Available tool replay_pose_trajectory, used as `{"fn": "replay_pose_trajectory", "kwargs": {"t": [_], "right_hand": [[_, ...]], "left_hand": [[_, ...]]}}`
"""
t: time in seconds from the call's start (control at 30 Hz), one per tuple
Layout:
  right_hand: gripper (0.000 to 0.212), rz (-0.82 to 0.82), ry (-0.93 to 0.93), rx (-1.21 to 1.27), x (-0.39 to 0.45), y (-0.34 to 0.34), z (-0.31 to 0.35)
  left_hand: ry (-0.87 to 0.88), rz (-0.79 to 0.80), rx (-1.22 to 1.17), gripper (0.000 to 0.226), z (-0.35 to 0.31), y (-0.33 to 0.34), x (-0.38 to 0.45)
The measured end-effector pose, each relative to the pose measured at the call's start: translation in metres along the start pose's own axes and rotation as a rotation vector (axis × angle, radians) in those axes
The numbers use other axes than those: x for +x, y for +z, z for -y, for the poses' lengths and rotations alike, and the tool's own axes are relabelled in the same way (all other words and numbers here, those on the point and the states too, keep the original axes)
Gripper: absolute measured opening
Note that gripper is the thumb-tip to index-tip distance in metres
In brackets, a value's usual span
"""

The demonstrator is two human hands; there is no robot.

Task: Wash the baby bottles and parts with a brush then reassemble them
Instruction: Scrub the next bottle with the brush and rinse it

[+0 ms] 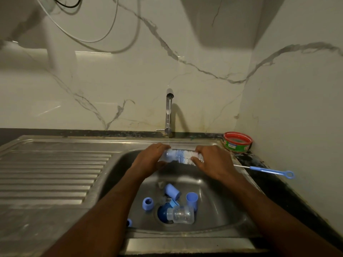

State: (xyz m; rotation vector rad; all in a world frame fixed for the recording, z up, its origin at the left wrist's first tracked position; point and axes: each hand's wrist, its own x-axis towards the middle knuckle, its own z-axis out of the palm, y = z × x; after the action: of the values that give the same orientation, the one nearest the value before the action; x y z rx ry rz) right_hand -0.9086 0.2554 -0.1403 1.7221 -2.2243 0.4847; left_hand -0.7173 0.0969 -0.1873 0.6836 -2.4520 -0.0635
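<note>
Over a steel sink [115,175] set in a dark worktop [274,184], under white marble-veined wall, the left hand [150,158] grips a clear bottle [167,156] while the right hand [213,162] pinches the brush [185,158] bristles entering it. Water runs from the tap [168,115]. Blue parts and another bottle [182,214] lie in the basin.

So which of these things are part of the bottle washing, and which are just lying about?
In use: bottle in left hand, brush in right hand, clear bottle, blue caps, thin brush, tap.
Lying about: red tub, cables.
</note>
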Motion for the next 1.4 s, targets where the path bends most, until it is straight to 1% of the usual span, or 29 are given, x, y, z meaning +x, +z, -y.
{"fn": "replay_pose_trajectory", "kwargs": {"t": [0.07,0.13,0.17,0.23,0.3,0.33,0.43,0.47,0.53,0.57,0.63,0.67,0.77,0.8,0.87,0.93,0.97,1.0,1.07,1.1,1.13,1.23,1.3,1.33,1.4], "right_hand": [[0.035,0.029,-0.027,-0.022,-0.002,0.005,0.005],[0.034,0.03,-0.015,-0.008,-0.001,0.005,0.004],[0.034,0.03,-0.001,0.009,0.0,0.002,0.002],[0.036,0.025,0.011,0.017,0.0,-0.002,-0.001],[0.037,0.025,0.001,0.018,-0.001,-0.003,0.0],[0.037,0.033,-0.008,0.01,-0.001,-0.002,0.003],[0.037,0.061,-0.032,-0.037,-0.002,0.002,0.011],[0.037,0.07,-0.026,-0.036,-0.002,0.002,0.01],[0.037,0.081,-0.003,-0.001,-0.003,-0.003,0.004],[0.037,0.066,0.008,0.002,-0.003,-0.006,0.001],[0.037,0.019,0.014,-0.011,-0.003,-0.009,-0.002],[0.037,0.014,0.011,-0.021,-0.002,-0.008,0.0],[0.037,0.065,0.019,-0.035,-0.001,0.002,0.012],[0.037,0.072,0.034,-0.024,-0.001,0.005,0.012],[0.039,0.065,0.054,-0.003,-0.001,0.001,0.009],[0.04,0.038,0.065,0.014,0.0,-0.002,0.004],[0.04,0.031,0.066,0.015,0.0,-0.002,0.003],[0.038,0.038,0.061,0.007,0.0,0.0,0.005],[0.034,0.079,0.047,-0.046,-0.001,0.005,0.01],[0.034,0.086,0.045,-0.066,-0.002,0.006,0.011],[0.036,0.083,0.051,-0.061,-0.002,0.006,0.01],[0.043,0.065,0.037,-0.015,-0.001,-0.002,0.001],[0.043,0.077,0.027,0.0,-0.001,-0.004,0.001],[0.041,0.085,0.023,0.008,-0.001,-0.003,0.005],[0.036,0.076,0.018,-0.002,-0.003,0.004,0.013]], "left_hand": [[0.069,0.094,-0.015,0.061,-0.008,0.004,0.001],[0.089,0.111,-0.02,0.062,-0.013,0.004,0.004],[0.068,0.096,-0.018,0.063,-0.01,0.004,0.004],[-0.05,0.082,-0.024,0.065,-0.001,0.002,0.001],[-0.13,0.108,-0.009,0.064,0.006,0.001,-0.001],[-0.128,0.141,-0.025,0.062,0.002,0.001,0.0],[-0.029,0.241,-0.05,0.056,-0.016,0.001,0.006],[-0.009,0.236,-0.039,0.056,-0.019,0.001,0.008],[0.007,0.152,0.017,0.059,-0.016,-0.001,0.006],[-0.023,0.112,0.047,0.061,-0.011,0.0,0.005],[-0.1,0.08,0.091,0.062,-0.003,0.001,0.003],[-0.088,0.087,0.104,0.063,-0.005,0.002,0.003],[0.09,0.119,0.206,0.068,-0.017,0.009,0.009],[0.104,0.112,0.231,0.068,-0.019,0.009,0.01],[0.057,0.042,0.257,0.067,-0.014,0.002,0.011],[-0.031,-0.011,0.253,0.066,-0.008,-0.001,0.01],[-0.055,-0.003,0.251,0.066,-0.007,-0.001,0.009],[-0.036,0.031,0.254,0.067,-0.011,0.001,0.009],[0.092,0.091,0.275,0.066,-0.02,0.009,0.01],[0.135,0.089,0.27,0.064,-0.024,0.012,0.01],[0.13,0.072,0.236,0.062,-0.025,0.012,0.01],[-0.003,-0.023,0.072,0.062,-0.013,0.006,0.006],[-0.046,-0.087,0.026,0.062,-0.005,0.005,0.001],[-0.043,-0.084,0.026,0.06,-0.005,0.004,0.001],[0.0,-0.014,0.048,0.057,-0.012,0.004,0.005]]}}
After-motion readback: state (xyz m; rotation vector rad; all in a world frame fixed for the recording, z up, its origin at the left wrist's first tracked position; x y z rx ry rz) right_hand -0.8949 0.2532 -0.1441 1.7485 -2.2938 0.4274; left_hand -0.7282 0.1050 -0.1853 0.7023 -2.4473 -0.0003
